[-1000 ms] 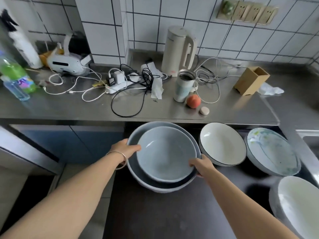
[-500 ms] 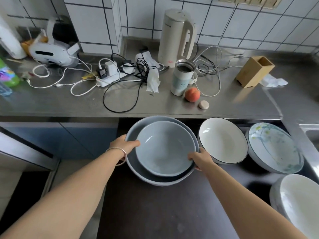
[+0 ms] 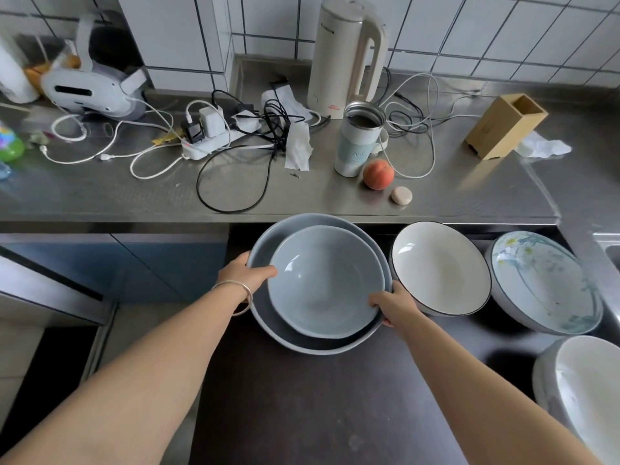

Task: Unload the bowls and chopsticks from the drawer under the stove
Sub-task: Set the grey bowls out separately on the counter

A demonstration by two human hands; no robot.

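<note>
Both bare forearms reach forward from the bottom edge, a little bent at the elbows, and the two hands close on opposite sides of one stack of bowls. The left hand (image 3: 246,275), with a thin silver bangle (image 3: 239,295) on the wrist, grips the left rim: the thumb lies over the edge and touches the smaller pale blue-grey ceramic bowl (image 3: 323,283), while the other fingers are hidden under the rim. The right hand (image 3: 392,305) holds the near right rim in the same way, thumb on top and fingers below. The smaller bowl sits nested inside the larger blue-grey ceramic bowl (image 3: 278,327), and both lie between the two hands, over the dark drawer floor (image 3: 302,407); it cannot be told whether the stack touches it. Just right of the right hand leans a white bowl with a dark rim (image 3: 439,266), touching the knuckles or nearly so. Further right leans a floral painted bowl (image 3: 543,280), and nearer the person a white bowl with a grey outside (image 3: 583,391).
</note>
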